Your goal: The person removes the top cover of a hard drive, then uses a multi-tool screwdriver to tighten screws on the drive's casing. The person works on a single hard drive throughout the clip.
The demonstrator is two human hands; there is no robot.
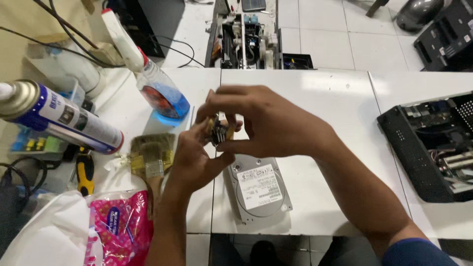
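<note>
Both hands mid-frame: left hand (197, 157) and right hand (263, 123) pinch a small dark-and-yellow component (219, 130) between fingertips, above a hard drive (258, 189) on the white table (325, 93). Paintbrush (150, 160) left.

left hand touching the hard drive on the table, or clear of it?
Cannot tell. In the head view the left hand overlaps the hard drive edge; no gap or contact shows plainly.

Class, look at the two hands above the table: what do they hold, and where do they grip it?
Both the left hand and right hand pinch a small dark-and-yellow component by its edges with fingertips; its exact kind cannot be told.
</note>
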